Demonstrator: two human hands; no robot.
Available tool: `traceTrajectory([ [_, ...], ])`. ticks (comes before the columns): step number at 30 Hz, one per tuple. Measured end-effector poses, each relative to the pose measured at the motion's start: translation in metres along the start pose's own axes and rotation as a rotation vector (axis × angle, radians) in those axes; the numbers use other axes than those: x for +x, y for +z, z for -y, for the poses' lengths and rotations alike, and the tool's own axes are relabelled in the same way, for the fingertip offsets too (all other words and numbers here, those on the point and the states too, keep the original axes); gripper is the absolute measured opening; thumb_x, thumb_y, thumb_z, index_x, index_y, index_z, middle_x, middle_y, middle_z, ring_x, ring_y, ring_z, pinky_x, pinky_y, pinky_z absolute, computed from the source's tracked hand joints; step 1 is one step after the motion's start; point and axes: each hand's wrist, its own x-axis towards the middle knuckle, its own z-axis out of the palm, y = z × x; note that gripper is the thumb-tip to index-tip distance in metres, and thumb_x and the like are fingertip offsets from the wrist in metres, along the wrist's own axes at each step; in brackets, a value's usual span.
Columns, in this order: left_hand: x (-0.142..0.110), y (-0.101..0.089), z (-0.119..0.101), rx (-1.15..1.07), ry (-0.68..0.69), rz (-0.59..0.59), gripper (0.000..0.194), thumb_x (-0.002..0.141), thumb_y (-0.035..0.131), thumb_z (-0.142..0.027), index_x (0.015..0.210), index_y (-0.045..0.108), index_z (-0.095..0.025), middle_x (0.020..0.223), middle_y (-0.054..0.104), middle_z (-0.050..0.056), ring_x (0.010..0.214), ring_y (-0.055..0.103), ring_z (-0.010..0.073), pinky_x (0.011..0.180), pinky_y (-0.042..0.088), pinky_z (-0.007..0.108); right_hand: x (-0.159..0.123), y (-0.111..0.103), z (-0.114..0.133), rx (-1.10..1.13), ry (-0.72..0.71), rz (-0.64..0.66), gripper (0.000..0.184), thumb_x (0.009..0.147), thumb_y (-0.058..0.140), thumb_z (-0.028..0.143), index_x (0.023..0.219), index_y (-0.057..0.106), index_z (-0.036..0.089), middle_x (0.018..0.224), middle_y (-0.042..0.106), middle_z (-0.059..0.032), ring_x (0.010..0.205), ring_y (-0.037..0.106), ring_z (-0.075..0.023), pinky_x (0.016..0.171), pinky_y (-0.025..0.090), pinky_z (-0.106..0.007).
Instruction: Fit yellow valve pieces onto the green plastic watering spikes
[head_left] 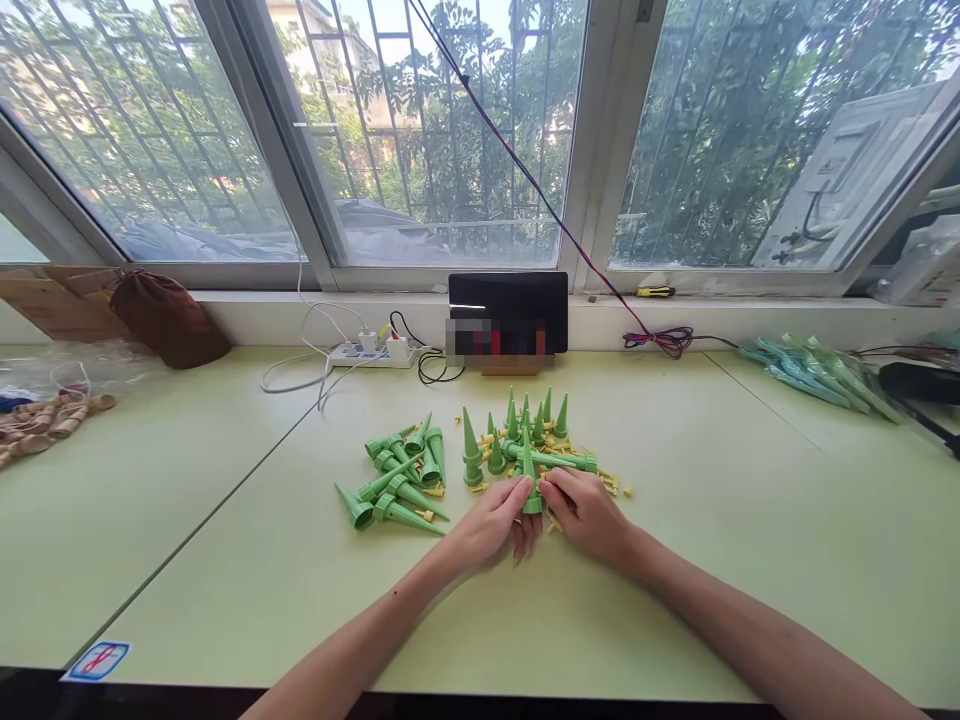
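Observation:
A green plastic watering spike (pixel 529 470) stands point up between my hands, its wide collar low down. My left hand (pixel 501 510) is closed round the collar, thumb in front and fingers beneath. At the collar's right side, my right hand (pixel 589 510) is pinched; whatever lies between its fingertips is too small and hidden to name. Just beyond are several upright green spikes (pixel 470 445) and some lying ones, mixed with small yellow plastic pieces (pixel 611 483). More green spikes (pixel 405 490) lie in a loose pile to the left, with a few yellow pieces among them.
A dark tablet (pixel 508 312) leans at the back wall beside a white power strip (pixel 371 353) with cables. A brown drawstring bag (pixel 169 318) sits at the back left. Bundled wire (pixel 664 342) and bluish-green plastic packets (pixel 814 375) lie at the back right.

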Motion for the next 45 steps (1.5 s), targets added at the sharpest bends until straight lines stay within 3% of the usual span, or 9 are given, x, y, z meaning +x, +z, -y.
traceTrajectory([
  [8, -0.008, -0.001, -0.007, 0.583, 0.323, -0.201, 0.041, 0.102, 0.041, -0.046, 0.069, 0.039, -0.02, 0.06, 0.044, -0.004, 0.056, 0.045, 0.012, 0.058, 0.034, 0.026, 0.005, -0.013, -0.005, 0.025, -0.071, 0.021, 0.044, 0.109, 0.024, 0.038, 0.078, 0.051, 0.022, 0.068, 0.056, -0.0017, 0.06, 0.049, -0.0163, 0.058, 0.037, -0.028],
  [14, -0.012, 0.001, -0.009, 0.892, 0.431, -0.091, 0.03, 0.1, 0.042, -0.032, 0.072, 0.038, -0.02, 0.068, 0.046, -0.002, 0.061, 0.04, 0.0133, 0.059, 0.03, 0.027, 0.009, -0.018, -0.01, -0.036, -0.163, 0.033, 0.043, 0.109, 0.023, 0.036, 0.081, 0.052, 0.022, 0.072, 0.061, -0.0037, 0.069, 0.053, -0.0197, 0.071, 0.041, -0.034],
  [19, -0.013, 0.003, -0.006, 0.96, 0.463, -0.086, 0.031, 0.097, 0.048, -0.028, 0.07, 0.033, -0.021, 0.065, 0.044, -0.003, 0.058, 0.036, 0.0129, 0.056, 0.027, 0.028, 0.01, -0.017, -0.017, -0.057, -0.222, 0.011, 0.033, 0.107, 0.027, 0.03, 0.093, 0.055, 0.021, 0.079, 0.065, -0.0064, 0.077, 0.055, -0.0226, 0.077, 0.043, -0.038],
  [23, -0.012, 0.003, -0.001, 0.973, 0.518, -0.096, 0.032, 0.097, 0.049, -0.029, 0.07, 0.033, -0.022, 0.063, 0.043, -0.003, 0.057, 0.036, 0.0131, 0.055, 0.026, 0.028, 0.018, -0.016, -0.017, -0.086, -0.229, 0.051, 0.028, 0.106, 0.032, 0.027, 0.091, 0.055, 0.021, 0.078, 0.064, -0.007, 0.075, 0.052, -0.0226, 0.072, 0.044, -0.037],
  [35, -0.013, 0.003, 0.001, 0.962, 0.617, -0.125, 0.031, 0.094, 0.051, -0.025, 0.067, 0.036, -0.021, 0.06, 0.043, -0.004, 0.054, 0.036, 0.0118, 0.054, 0.025, 0.029, 0.07, -0.02, -0.005, -0.101, -0.256, 0.127, 0.035, 0.108, 0.033, 0.03, 0.083, 0.056, 0.019, 0.075, 0.059, -0.0056, 0.073, 0.049, -0.0197, 0.069, 0.043, -0.032],
  [40, -0.014, 0.004, 0.001, 0.967, 0.635, -0.133, 0.03, 0.09, 0.052, -0.024, 0.065, 0.036, -0.021, 0.059, 0.043, -0.004, 0.052, 0.035, 0.0117, 0.053, 0.026, 0.03, 0.085, -0.014, -0.006, -0.156, -0.278, 0.116, 0.038, 0.108, 0.032, 0.033, 0.083, 0.057, 0.019, 0.075, 0.063, -0.0068, 0.072, 0.051, -0.02, 0.07, 0.042, -0.033],
  [45, -0.015, 0.005, 0.002, 0.981, 0.644, -0.138, 0.03, 0.09, 0.052, -0.025, 0.066, 0.035, -0.021, 0.06, 0.044, -0.004, 0.054, 0.038, 0.0116, 0.054, 0.026, 0.03, 0.091, -0.009, -0.007, -0.168, -0.216, 0.054, 0.028, 0.106, 0.041, 0.033, 0.089, 0.059, 0.019, 0.074, 0.062, -0.0053, 0.069, 0.053, -0.0198, 0.066, 0.041, -0.031],
])
